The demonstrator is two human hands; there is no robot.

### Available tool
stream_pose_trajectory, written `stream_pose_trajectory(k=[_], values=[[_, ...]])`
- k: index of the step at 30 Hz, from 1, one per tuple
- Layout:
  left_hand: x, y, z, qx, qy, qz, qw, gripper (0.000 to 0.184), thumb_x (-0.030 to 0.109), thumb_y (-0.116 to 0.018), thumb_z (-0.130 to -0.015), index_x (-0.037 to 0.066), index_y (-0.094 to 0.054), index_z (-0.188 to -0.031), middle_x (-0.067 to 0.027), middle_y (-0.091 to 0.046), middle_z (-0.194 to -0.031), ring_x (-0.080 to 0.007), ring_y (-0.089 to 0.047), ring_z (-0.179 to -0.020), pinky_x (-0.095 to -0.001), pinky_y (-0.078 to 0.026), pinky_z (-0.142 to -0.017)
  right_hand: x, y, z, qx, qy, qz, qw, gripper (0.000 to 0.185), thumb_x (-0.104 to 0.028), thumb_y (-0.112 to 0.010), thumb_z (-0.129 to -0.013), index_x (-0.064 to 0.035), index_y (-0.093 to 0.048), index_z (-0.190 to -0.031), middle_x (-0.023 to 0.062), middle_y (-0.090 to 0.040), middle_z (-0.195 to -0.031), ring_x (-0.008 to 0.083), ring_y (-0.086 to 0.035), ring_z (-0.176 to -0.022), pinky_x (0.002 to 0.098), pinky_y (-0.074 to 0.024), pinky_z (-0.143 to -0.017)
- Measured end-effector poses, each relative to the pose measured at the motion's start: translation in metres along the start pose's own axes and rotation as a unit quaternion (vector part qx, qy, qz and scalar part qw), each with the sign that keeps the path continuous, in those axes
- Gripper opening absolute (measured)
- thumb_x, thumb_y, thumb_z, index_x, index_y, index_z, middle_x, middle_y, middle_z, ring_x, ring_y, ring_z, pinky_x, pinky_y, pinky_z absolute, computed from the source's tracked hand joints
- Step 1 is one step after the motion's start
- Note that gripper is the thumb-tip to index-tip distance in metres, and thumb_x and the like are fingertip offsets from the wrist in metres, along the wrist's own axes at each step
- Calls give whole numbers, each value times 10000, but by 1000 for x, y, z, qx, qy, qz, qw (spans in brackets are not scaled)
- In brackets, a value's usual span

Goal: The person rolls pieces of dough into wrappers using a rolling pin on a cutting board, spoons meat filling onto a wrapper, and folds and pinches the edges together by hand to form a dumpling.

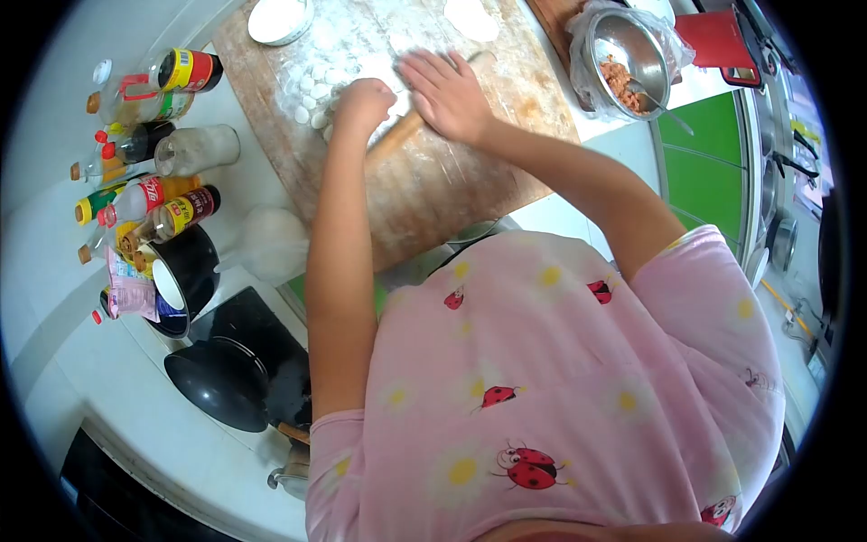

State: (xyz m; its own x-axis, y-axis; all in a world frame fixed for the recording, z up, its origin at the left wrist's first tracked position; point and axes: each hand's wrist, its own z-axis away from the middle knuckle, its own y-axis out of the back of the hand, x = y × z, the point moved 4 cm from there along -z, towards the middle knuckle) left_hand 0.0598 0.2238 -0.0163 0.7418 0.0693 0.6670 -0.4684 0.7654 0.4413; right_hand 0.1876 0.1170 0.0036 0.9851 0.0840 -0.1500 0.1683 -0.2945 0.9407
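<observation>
The right hand (449, 95) covers the middle of the pin (396, 135), hiding whatever lies under the palm. The left hand (364, 108) is curled, so what it grips cannot be told. The top edge cuts off the board (452, 199), white bowl (282, 40) and dough disc (471, 20). Most print on the bottles (185, 210) is too small to read.
</observation>
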Motion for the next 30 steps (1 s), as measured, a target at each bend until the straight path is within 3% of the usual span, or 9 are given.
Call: stream_pose_trajectory(k=[4, 8, 14, 17, 19, 22, 25, 29, 30], values=[[-2, -6, 7, -56, 48, 46, 996, 122, 159, -653, -831, 39, -667, -846, -47, -664, -742, -138, -629, -627, -288, -470, -528, 1, 10, 24, -42, 5, -58, 997, 462, -245, -393, -978, -120, -471, -1415, 46, -484, -1454, 201, -390, -1378, 451, -248, -1147], [2, -5, -3, 30, -33, -90, 995, 124, 154, -637, -793, 33, -660, -778, -130, -679, -756, -216, -671, -642, -360, -520, -657, -3, -5, -31, 38, 20, 19, 999, 431, -257, -431, -969, -85, -526, -1352, 68, -535, -1391, 218, -425, -1343, 455, -284, -1125], [-16, -6, 2, -30, 73, 83, 993, 176, 214, -630, -818, 45, -681, -822, -139, -688, -818, -297, -656, -730, -394, -511, -693, 1, 3, 17, -50, 18, -49, 997, 435, -252, -424, -970, -113, -508, -1374, 59, -511, -1419, 213, -432, -1342, 445, -277, -1134], [-2, -7, -7, 27, -61, -132, 989, 168, 192, -617, -823, 37, -682, -817, -135, -698, -812, -225, -673, -653, -370, -522, -672, -5, -9, -24, -6, 21, 3, 1000, 452, -256, -418, -977, -119, -485, -1402, 49, -480, -1455, 196, -418, -1356, 441, -262, -1146], [-8, -4, -4, 28, -36, -50, 998, 164, 182, -613, -821, 33, -681, -818, -127, -693, -797, -197, -673, -628, -356, -522, -646, -9, -5, -32, 55, 12, 15, 998, 450, -259, -451, -956, -96, -511, -1370, 66, -513, -1421, 220, -431, -1346, 458, -295, -1122], [-18, 1, -1, 42, 6, 47, 998, 153, 155, -612, -812, 19, -682, -821, -120, -689, -774, -169, -668, -588, -328, -513, -569, -4, 4, 19, -12, 11, -52, 999, 456, -277, -447, -966, -99, -502, -1382, 65, -495, -1438, 219, -409, -1365, 457, -281, -1132], [-11, -2, 10, -22, 47, 72, 996, 154, 144, -605, -815, 12, -684, -822, -128, -690, -772, -171, -665, -575, -321, -501, -531, -5, 11, 30, -16, 21, -49, 998, 451, -285, -439, -975, -102, -501, -1382, 67, -499, -1433, 220, -404, -1367, 451, -276, -1136], [-2, 0, -2, 49, -56, -126, 989, 138, 107, -599, -813, -9, -668, -845, -145, -681, -758, -186, -676, -606, -335, -511, -568, -12, -8, -32, 26, 18, 25, 999, 454, -310, -426, -988, -110, -498, -1389, 57, -486, -1445, 217, -396, -1367, 462, -264, -1146], [-11, -1, -4, 39, -36, -51, 997, 134, 91, -598, -808, -13, -664, -859, -142, -681, -757, -190, -681, -632, -336, -511, -577, -10, -6, -26, 17, 19, 12, 1000, 451, -310, -423, -991, -109, -500, -1387, 56, -487, -1445, 216, -396, -1367, 461, -262, -1147]])
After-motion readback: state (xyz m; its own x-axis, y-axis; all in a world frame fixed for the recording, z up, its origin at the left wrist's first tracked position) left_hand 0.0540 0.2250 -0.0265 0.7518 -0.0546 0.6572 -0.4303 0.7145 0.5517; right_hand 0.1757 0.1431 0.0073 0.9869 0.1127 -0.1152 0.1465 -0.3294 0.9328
